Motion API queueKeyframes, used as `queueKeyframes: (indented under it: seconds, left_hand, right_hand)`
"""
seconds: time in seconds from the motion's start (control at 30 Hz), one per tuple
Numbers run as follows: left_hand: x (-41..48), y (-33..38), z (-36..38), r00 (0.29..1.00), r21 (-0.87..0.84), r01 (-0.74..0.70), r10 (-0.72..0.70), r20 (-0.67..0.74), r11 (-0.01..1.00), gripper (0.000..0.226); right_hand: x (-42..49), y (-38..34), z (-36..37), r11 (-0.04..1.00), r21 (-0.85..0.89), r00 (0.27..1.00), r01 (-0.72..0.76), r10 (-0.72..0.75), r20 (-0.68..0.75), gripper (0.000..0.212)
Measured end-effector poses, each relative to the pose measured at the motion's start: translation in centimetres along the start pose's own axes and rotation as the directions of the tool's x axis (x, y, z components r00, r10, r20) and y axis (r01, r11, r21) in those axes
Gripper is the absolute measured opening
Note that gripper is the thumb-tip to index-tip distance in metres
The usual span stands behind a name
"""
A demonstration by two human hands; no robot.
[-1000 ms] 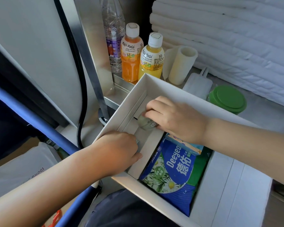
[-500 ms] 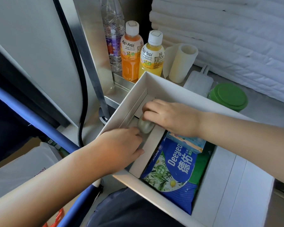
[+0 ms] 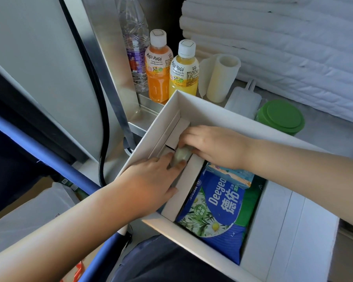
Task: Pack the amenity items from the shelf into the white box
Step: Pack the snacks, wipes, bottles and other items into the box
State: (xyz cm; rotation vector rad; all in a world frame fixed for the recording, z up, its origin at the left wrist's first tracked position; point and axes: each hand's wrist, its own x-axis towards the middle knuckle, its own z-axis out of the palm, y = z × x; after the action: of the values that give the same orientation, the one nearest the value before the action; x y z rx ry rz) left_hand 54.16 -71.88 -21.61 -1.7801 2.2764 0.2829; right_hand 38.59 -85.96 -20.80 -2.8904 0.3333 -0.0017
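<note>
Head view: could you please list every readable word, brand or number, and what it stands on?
"MOGU MOGU": orange bottle
"MOGU MOGU": yellow bottle
"Deeyeo", "德佑", "99.9%": blue pack
The juice bottles' small print and the water bottle label: too small to read.

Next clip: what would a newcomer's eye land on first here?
Both hands meet in the narrow left compartment of the white box: the right hand holds a small pale green item and the left hand touches it. A blue Deeyeo pack lies in the wider compartment; two Mogu Mogu bottles stand behind the box.
</note>
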Motion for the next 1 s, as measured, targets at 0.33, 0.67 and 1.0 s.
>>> queueKeyframes:
  seconds: [0.33,0.67,1.0]
  left_hand:
    - [0.3,-0.3,0.5,1.000,-0.028,-0.008,0.009,0.028,1.000,0.065]
    - [0.8,-0.2,0.2,0.995,-0.022,0.013,-0.011,0.096,1.000,0.059]
    - [0.7,-0.2,0.5,0.998,-0.025,0.024,-0.023,0.065,0.999,0.058]
  right_hand:
    - [-1.3,0.8,0.3,0.956,-0.271,0.987,-0.112,0.140,0.085,0.034]
    - [-0.7,0.7,1.0,0.980,-0.139,0.985,-0.145,0.156,0.072,0.062]
    - [-0.3,0.0,0.9,0.987,0.074,0.989,-0.144,0.146,-0.032,0.039]
